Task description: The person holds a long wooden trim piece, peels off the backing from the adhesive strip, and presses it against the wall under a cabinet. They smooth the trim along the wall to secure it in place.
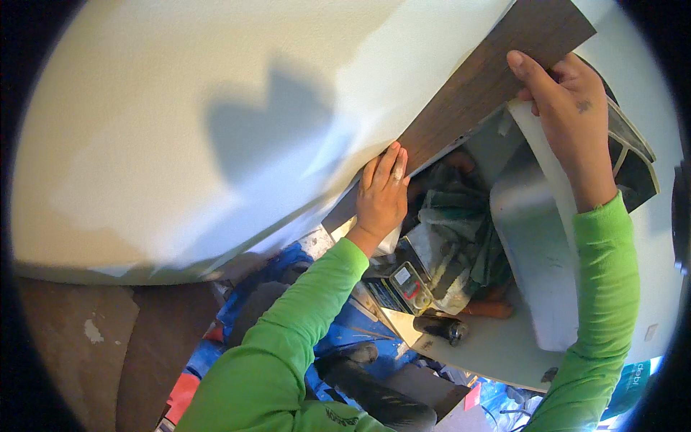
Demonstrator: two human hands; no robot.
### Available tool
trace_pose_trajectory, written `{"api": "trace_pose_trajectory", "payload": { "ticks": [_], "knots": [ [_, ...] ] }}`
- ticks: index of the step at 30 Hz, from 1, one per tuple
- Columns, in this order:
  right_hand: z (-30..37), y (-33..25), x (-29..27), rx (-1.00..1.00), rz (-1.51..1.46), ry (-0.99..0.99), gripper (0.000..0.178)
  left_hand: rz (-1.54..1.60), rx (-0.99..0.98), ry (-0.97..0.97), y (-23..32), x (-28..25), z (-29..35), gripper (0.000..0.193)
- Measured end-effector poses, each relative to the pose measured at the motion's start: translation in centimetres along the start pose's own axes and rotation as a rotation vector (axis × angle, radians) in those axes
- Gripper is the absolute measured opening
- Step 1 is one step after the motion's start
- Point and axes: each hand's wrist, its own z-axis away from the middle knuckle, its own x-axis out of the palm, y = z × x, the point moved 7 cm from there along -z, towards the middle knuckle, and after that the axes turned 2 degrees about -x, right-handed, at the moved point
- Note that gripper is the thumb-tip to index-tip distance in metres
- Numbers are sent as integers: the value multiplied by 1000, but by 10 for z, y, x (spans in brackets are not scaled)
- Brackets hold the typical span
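A long dark brown wood-grain strip (461,101) runs diagonally along the edge of a large off-white panel (180,129). My left hand (381,194) lies on the strip's lower stretch, its fingers straight and close together, their tips reaching the panel's edge. Higher up, my right hand (568,101) grips the strip's right edge near its top end, with the thumb on the visible face. The other fingers of that hand are partly hidden behind the strip. A shadow of my hands falls across the panel.
Below the strip is an opening with crumpled greenish plastic (461,223), a small meter-like device (410,284) and a dark cylinder (443,329). A pale curved piece (533,237) stands at right. Blue sheeting (353,331) and clutter lie below; a teal container (630,389) sits lower right.
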Motion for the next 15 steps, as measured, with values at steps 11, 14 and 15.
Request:
{"api": "trace_pose_trajectory", "payload": {
  "ticks": [11, 14, 15],
  "knots": [
    [-4, 16, 0, -20, -107, 32, 26, 160, 108, 98, 38, -22, -43, 54],
    [-3, 11, -4, -10, -38, 51, 27, 116, 87, 121, 39, -19, -43, 50],
    [-4, 14, -4, -7, -21, 54, 27, 104, 78, 130, 39, -19, -43, 49]
  ]
}}
